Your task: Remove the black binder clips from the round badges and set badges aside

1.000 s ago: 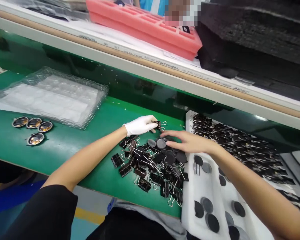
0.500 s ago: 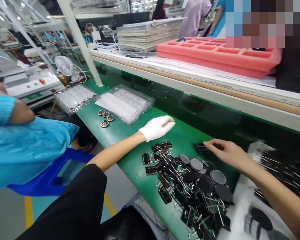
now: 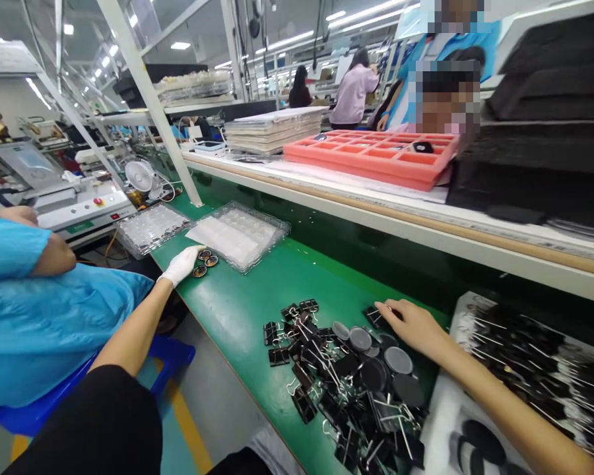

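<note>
My left hand (image 3: 182, 265), in a white glove, reaches to the far left of the green bench. Its fingertips are closed at a small cluster of round parts with dark rims and orange-brown middles (image 3: 211, 261), covering one of them. My right hand (image 3: 413, 326) is bare, with its fingers pinched on a black binder clip (image 3: 374, 316) lying on the bench. Between my arms spreads a heap of black binder clips (image 3: 304, 404) with silver wire handles. Among them lie dark and grey round discs (image 3: 360, 338).
Clear plastic trays (image 3: 257, 231) lie beyond the round parts. A white tray (image 3: 443, 396) full of clips and discs stands at right. Above the bench runs a shelf (image 3: 376, 214) bearing a red foam tray (image 3: 361, 158). A person in blue (image 3: 54, 310) sits close at left.
My left hand has moved left from mid-bench to the round parts. My right hand stays at the same binder clip. The view has tilted up and shifted right.
</note>
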Motion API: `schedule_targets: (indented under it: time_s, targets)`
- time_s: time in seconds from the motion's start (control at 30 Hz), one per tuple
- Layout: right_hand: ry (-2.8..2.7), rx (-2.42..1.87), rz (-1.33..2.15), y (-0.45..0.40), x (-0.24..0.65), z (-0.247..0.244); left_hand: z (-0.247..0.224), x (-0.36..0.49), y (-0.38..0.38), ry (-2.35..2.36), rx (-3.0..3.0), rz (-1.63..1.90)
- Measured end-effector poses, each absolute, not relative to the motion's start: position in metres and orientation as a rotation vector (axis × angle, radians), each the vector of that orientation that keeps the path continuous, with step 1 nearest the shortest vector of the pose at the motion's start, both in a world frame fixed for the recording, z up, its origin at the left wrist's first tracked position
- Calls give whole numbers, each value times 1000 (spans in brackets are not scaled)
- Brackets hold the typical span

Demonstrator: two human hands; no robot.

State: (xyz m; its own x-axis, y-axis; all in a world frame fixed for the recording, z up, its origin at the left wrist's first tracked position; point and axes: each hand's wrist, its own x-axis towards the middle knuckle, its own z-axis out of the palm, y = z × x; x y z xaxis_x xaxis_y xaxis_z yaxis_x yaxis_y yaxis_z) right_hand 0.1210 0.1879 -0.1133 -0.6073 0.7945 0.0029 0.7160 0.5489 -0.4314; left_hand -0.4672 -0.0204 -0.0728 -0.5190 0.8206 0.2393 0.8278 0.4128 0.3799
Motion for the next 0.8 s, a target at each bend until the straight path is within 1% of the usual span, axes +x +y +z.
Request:
schedule_targets:
  time_s: [0.1, 0.17, 0.3, 0.57, 0.8]
  targets:
    - [-2612, -1282, 568, 185, 118, -114, -81, -454, -22, -2565, -1654, -638]
    - [-2643, -1315, 561, 184, 116, -110, -86, -440, -25, -2516, -1719, -524]
    - [-2679, -1401, 542, 180, 111, -97, -93, -399, -34, -2381, -1807, -341]
    - [-2689, -1531, 526, 167, 107, -76, -101, -300, -35, -2156, -2067, -378]
    - [-2587, -1611, 670, 158, 106, -63, -109, -256, 11, -2058, -2128, -448]
